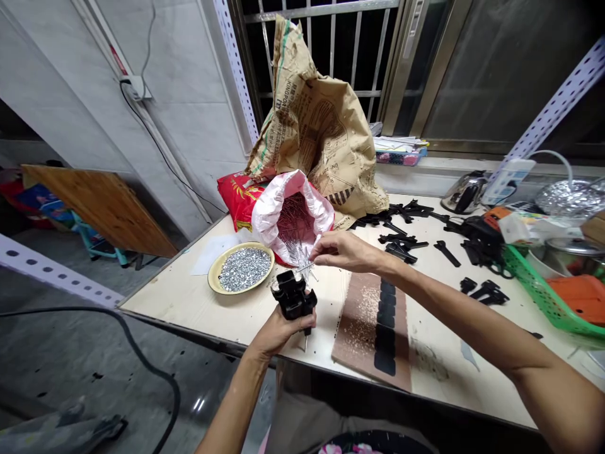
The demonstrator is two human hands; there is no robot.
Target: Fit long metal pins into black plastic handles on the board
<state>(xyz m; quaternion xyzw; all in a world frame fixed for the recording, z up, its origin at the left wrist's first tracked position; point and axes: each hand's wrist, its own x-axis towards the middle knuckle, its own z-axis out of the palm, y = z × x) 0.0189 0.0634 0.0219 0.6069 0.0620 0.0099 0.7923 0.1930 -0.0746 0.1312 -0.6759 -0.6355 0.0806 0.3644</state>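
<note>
My left hand is closed around a bundle of black plastic parts, held upright over the table's front edge. A thin metal pin sticks out below the bundle. Above and to the right, my right hand pinches a thin metal rod, which slants down toward the top of the black parts. Whether it touches them I cannot tell. Just behind my right fingertips, a white-lined red sack lies open, with many thin metal rods spilling from its mouth. Left of the parts stands a yellowish dish of small shiny metal pieces.
A brown board with a row of black pads lies to the right. Loose black plastic parts are scattered farther back, beside a green basket. A large brown paper sack stands behind, near a metal kettle.
</note>
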